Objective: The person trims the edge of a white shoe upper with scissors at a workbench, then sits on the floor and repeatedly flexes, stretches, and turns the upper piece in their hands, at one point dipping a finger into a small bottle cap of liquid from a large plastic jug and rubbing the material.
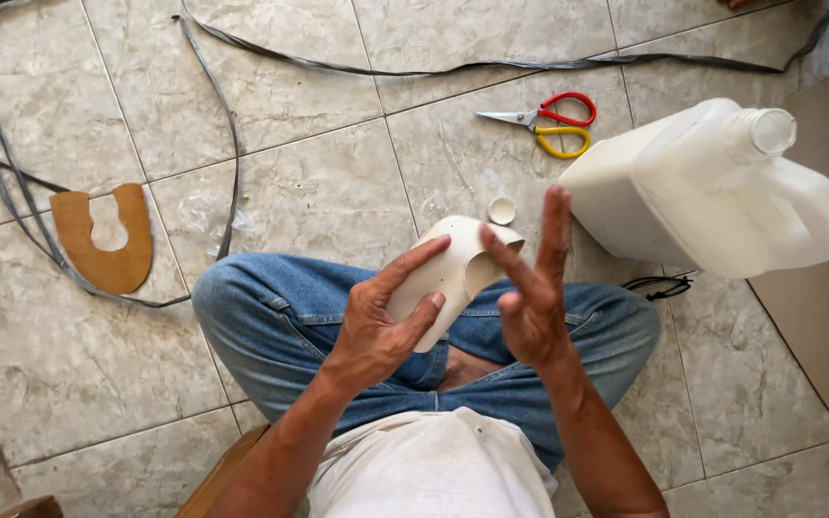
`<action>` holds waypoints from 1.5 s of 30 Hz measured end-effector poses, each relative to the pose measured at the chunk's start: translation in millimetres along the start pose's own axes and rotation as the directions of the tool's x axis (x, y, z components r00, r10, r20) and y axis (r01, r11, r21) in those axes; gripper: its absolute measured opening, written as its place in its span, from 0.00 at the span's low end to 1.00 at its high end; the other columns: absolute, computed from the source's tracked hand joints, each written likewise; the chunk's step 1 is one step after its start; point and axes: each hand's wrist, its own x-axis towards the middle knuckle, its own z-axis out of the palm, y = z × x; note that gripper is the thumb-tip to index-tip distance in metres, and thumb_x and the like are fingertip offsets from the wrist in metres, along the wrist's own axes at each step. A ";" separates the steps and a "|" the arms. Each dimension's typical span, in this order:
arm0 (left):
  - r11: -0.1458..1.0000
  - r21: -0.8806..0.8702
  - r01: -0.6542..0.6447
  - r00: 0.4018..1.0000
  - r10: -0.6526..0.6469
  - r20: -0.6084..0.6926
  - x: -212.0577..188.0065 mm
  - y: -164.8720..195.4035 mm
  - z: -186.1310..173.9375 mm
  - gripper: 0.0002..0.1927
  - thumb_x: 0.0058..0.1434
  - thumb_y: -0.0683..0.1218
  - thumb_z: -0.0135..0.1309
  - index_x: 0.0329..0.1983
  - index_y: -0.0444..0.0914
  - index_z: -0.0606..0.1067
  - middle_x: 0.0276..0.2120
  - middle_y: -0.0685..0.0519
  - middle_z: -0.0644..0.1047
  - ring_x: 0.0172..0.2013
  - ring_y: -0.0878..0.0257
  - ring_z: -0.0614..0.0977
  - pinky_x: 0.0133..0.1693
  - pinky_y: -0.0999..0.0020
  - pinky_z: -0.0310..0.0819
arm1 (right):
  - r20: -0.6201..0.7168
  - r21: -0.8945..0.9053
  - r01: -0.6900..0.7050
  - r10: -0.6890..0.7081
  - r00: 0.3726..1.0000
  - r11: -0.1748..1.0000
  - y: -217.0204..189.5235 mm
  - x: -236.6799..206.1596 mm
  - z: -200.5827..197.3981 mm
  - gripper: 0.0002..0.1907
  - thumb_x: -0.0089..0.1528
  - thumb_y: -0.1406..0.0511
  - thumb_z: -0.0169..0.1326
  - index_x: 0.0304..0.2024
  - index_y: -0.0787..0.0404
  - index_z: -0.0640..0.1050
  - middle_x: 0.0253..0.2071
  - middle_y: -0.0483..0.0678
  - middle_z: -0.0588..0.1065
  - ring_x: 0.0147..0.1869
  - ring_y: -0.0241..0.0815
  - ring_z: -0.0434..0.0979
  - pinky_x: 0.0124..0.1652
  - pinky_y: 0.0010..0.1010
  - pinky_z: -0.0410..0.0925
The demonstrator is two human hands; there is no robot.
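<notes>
1. Far left, on the tiled floor [319, 192]: bundle of grey strapping [11, 182] trailing from the far edge toward the near side, with a brown U-shaped cardboard template [103, 240] lying beside it, untouched.
2. Centre, above the crossed jeans-clad legs [271, 307]: left hand [376, 326] wrapped around a curved piece of cut white plastic [448, 269], thumb on the far face, fingers curled round the near edge, clamped firmly on it.
3. Just right of that: right hand [530, 297] raised beside the piece with fingers spread apart, holding nothing (one fingertip at or near the piece's right edge; contact hard to confirm).
4. Slightly farther out: small white round cap [502, 210] on the floor, just beyond the plastic piece.
5. Farther still: red-and-yellow-handled scissors [549, 123] set down, blades closed, well apart from both hands.
6. Right: large white plastic jug [722, 192], lying tilted, neck open and uncapped, bottom end hidden behind the right hand.
7. Judged progress: cutting of one shaped piece seemingly done, since scissors rest aside; piece now under inspection or bending, template not in use, strapping unattached.
</notes>
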 end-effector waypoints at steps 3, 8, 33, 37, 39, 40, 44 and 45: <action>0.998 -0.054 0.020 1.000 -0.021 -0.019 3.4 -3.3 -0.3 0.27 0.65 0.40 0.57 0.68 0.42 0.71 0.58 0.49 0.80 0.53 0.67 0.80 0.53 0.70 0.79 | 0.017 -0.057 0.235 -0.235 0.972 0.970 -10.2 -10.3 -1.3 0.32 0.73 0.41 0.33 0.66 0.47 0.76 0.81 0.56 0.46 0.87 0.58 0.38 0.82 0.50 0.38; 0.989 -0.147 0.028 0.998 -0.035 -0.044 11.2 -12.2 -7.7 0.32 0.64 0.39 0.60 0.72 0.40 0.68 0.59 0.48 0.78 0.55 0.63 0.79 0.56 0.67 0.77 | -0.077 0.118 0.037 -0.028 0.997 0.992 -24.3 -15.9 3.7 0.29 0.67 0.62 0.63 0.67 0.62 0.68 0.54 0.49 0.77 0.63 0.49 0.74 0.68 0.36 0.65; 0.982 -0.168 -0.081 0.986 0.055 -0.155 5.5 -33.7 -36.2 0.28 0.67 0.34 0.58 0.70 0.36 0.68 0.59 0.49 0.76 0.58 0.64 0.78 0.61 0.69 0.77 | 0.195 -0.571 -0.119 0.274 0.942 0.812 175.9 -10.3 46.4 0.22 0.68 0.46 0.55 0.54 0.51 0.84 0.79 0.60 0.47 0.80 0.71 0.44 0.71 0.60 0.47; 0.966 -0.257 0.010 0.983 -0.057 -0.176 8.1 -32.8 -35.6 0.27 0.68 0.34 0.59 0.70 0.35 0.70 0.59 0.48 0.76 0.57 0.62 0.78 0.60 0.67 0.77 | 0.248 -0.683 0.056 0.159 0.956 0.728 204.4 -21.3 67.0 0.25 0.69 0.47 0.56 0.60 0.52 0.84 0.79 0.61 0.47 0.78 0.72 0.45 0.67 0.63 0.44; 0.964 -0.261 -0.052 0.990 0.016 -0.137 9.6 -31.7 -35.6 0.31 0.66 0.33 0.61 0.71 0.36 0.67 0.60 0.48 0.73 0.60 0.62 0.77 0.61 0.67 0.77 | 0.212 -0.603 -0.015 0.178 0.961 0.798 196.3 -21.2 58.5 0.23 0.73 0.48 0.52 0.59 0.52 0.84 0.81 0.61 0.46 0.81 0.71 0.44 0.73 0.59 0.45; 0.965 -0.258 -0.056 0.990 0.020 -0.137 9.9 -30.7 -35.4 0.30 0.67 0.33 0.60 0.72 0.36 0.66 0.61 0.48 0.72 0.60 0.62 0.77 0.62 0.66 0.77 | 0.190 -0.565 -0.056 0.196 0.962 0.823 187.5 -18.2 51.6 0.22 0.75 0.48 0.49 0.58 0.51 0.84 0.82 0.62 0.45 0.83 0.70 0.43 0.76 0.57 0.45; 0.968 -0.244 -0.058 0.995 0.035 -0.096 10.6 -24.1 -33.0 0.33 0.69 0.33 0.57 0.75 0.39 0.63 0.66 0.50 0.70 0.63 0.62 0.75 0.66 0.65 0.75 | 0.098 0.181 -0.361 0.349 0.932 0.915 117.9 -10.0 10.7 0.33 0.75 0.41 0.35 0.58 0.53 0.82 0.83 0.54 0.49 0.88 0.55 0.47 0.82 0.50 0.45; 0.969 -0.242 -0.049 0.997 0.032 -0.074 9.6 -21.0 -32.0 0.34 0.68 0.34 0.56 0.76 0.40 0.62 0.67 0.50 0.69 0.65 0.62 0.75 0.67 0.65 0.74 | 0.102 0.420 -0.338 0.327 0.940 0.842 95.1 -11.4 1.5 0.35 0.76 0.40 0.33 0.59 0.54 0.82 0.82 0.55 0.48 0.88 0.53 0.45 0.82 0.48 0.43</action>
